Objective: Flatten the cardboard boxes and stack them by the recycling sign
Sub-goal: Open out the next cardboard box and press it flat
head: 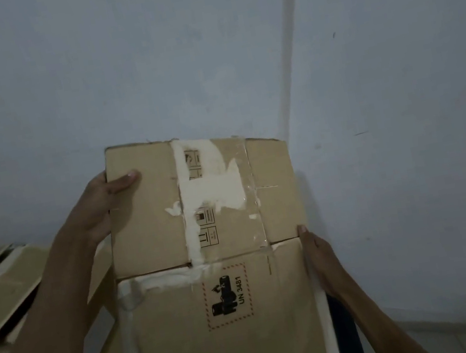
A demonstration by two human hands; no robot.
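A brown corrugated cardboard box [206,243], carrying torn white label remnants and clear tape, is held up in front of a pale blue-grey wall [391,55]. The box is gripped at its left edge by the left hand [100,206]: the thumb is laid across the front face near the upper left corner, and the remaining fingers are hidden behind the panel. The right hand [317,254] is pressed flat along the right edge, at the crease between the upper panel and the lower panel; whether its fingers curl behind cannot be told. A red-dashed battery hazard mark reading UN 3481 [227,297] is seen on the lower panel. Flattened brown cardboard sheets [0,292] are noted low at the left, behind the left forearm.
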